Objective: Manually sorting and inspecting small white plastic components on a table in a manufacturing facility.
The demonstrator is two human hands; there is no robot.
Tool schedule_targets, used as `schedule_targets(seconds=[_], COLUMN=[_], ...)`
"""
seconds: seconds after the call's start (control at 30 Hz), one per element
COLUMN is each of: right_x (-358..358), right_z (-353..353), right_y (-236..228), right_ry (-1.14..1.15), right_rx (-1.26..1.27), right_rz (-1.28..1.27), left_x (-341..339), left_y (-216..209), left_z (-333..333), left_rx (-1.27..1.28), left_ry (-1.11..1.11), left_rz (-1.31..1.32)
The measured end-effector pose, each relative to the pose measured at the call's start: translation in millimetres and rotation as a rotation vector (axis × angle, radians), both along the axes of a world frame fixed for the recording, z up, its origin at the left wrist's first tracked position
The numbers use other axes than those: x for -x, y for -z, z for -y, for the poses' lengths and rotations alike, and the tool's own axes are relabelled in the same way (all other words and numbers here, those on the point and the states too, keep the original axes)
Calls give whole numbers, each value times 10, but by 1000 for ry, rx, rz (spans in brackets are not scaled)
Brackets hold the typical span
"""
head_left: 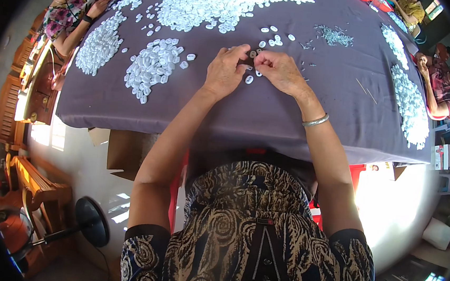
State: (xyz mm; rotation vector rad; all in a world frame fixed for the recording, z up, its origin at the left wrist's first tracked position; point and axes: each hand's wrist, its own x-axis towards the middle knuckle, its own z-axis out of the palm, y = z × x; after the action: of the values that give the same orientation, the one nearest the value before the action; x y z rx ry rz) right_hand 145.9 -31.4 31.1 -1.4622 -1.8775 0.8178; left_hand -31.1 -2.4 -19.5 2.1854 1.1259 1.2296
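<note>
Left hand: the left hand (224, 69) rests on the purple tablecloth (237, 115), fingers curled, thumb and forefinger pinching a small dark piece (252, 54) from its left side.
Right hand: the right hand (279, 71) meets it fingertip to fingertip, pinched closed at the same dark piece from the right; a silver bangle (316, 120) circles its wrist.
Dark piece: held between the two hands' fingertips, just above the cloth; too small to tell its exact kind.
Loose white pieces: a few small white plastic rings (274, 38) lie just beyond the fingertips, and one (249, 79) lies between the hands, nearer the body.
Near pile: a heap of white pieces (151, 66) sits left of the left hand, well apart.
Far pile: a big spread of white pieces (214, 2) lies beyond both hands.
Small metal parts: a grey scatter (334, 36) lies beyond and right of the right hand.
Other people: one person (71, 9) sits at the far left corner, another (443, 86) at the right edge.
</note>
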Motion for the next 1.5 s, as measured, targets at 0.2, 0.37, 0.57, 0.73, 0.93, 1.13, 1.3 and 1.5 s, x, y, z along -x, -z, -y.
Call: schedule_targets(seconds=[0.2,0.37,0.57,0.73,0.93,1.13,1.3,1.5], right_x=[-17,49,96,106,-10,33,100,143], right_z=[27,31,65,143,106,215,252,273], right_y=[90,128,149,97,111,-49,-99,-80], right_ry=[-42,-32,42,60,-69,-3,70,84], right_rx=[-236,-357,-348,-281,-70,94,109,24], right_rz=[192,141,36,-69,-486,-681,-777,-687], left_x=[-22,-96,-63,-24,-65,-62,-101,-90], left_y=[-19,60,63,34,-126,-214,-274,-235], left_z=[-91,-57,-70,14,128,212,301,278], left_rx=[-67,-254,-38,230,378,456,357,365], left_ry=[79,14,96,261,328,327,366,351], left_rz=[-155,-102,192,542,667,763,816,806])
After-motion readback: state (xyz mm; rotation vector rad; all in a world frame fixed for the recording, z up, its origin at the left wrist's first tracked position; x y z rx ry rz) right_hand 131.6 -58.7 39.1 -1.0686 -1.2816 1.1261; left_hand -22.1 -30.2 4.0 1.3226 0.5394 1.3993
